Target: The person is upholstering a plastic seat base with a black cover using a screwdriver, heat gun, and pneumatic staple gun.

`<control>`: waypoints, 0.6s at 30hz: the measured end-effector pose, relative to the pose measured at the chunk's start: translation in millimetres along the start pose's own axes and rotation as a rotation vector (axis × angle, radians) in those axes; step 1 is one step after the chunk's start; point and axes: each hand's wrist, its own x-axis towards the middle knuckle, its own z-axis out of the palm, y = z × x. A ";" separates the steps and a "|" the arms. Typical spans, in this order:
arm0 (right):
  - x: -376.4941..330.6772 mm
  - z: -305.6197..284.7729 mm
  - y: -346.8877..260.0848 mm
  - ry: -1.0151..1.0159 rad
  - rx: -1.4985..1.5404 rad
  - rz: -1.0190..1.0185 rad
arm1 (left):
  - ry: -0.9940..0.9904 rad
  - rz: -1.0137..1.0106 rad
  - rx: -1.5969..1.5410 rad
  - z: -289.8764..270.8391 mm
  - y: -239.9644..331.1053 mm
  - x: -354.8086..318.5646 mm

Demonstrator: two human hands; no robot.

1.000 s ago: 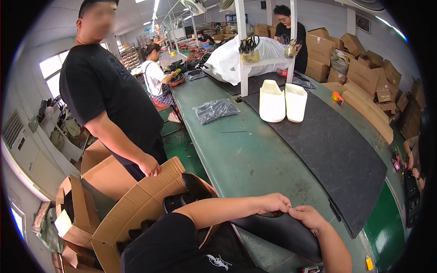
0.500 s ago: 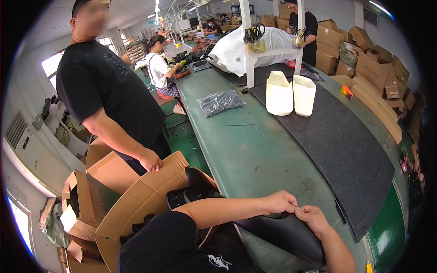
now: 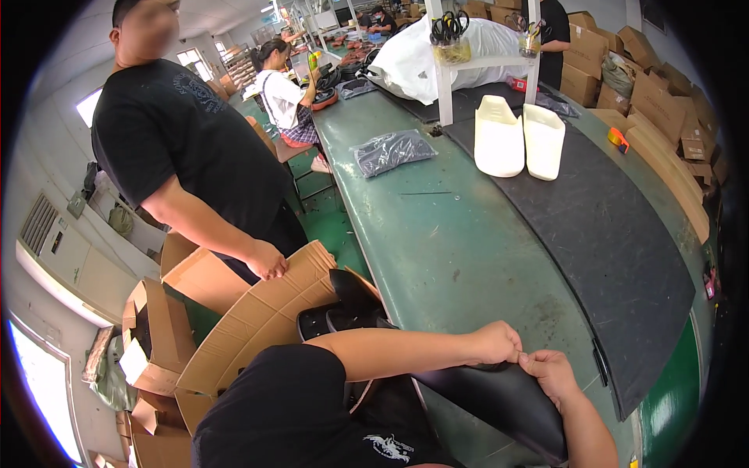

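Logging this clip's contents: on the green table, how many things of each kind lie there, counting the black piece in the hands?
Cream moulded pieces, standing side by side on the mat: 2
Black mat: 1
Clear bag of dark parts: 1
Black leather piece, pinched by left hand and right hand: 1
Total: 5
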 end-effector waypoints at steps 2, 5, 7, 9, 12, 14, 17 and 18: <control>0.0 0.5 -2.2 0.061 -0.043 0.059 | -0.009 -0.020 -0.006 -2.7 0.9 0.1; -2.8 1.4 -3.9 0.082 -0.200 0.022 | -0.076 -0.021 -0.014 -7.3 -1.8 0.1; 0.2 0.2 -8.0 0.070 -0.658 -0.196 | -0.072 0.012 0.040 -12.5 -2.2 -1.2; 2.5 -0.2 -7.8 0.020 -0.712 -0.277 | -0.065 -0.023 0.069 -13.5 1.3 -4.8; 0.9 1.9 -2.8 0.055 -0.354 -0.069 | 0.342 0.582 0.277 -6.1 16.8 -22.4; 2.8 2.1 -2.3 0.061 -0.264 -0.048 | 0.241 0.891 0.588 -15.4 31.1 -45.6; 5.4 3.3 2.2 0.023 -0.152 -0.072 | 0.132 0.958 0.773 -6.7 33.8 -66.1; 3.6 -1.8 2.2 -0.084 -0.092 0.000 | 0.088 1.019 0.750 -2.7 32.0 -68.6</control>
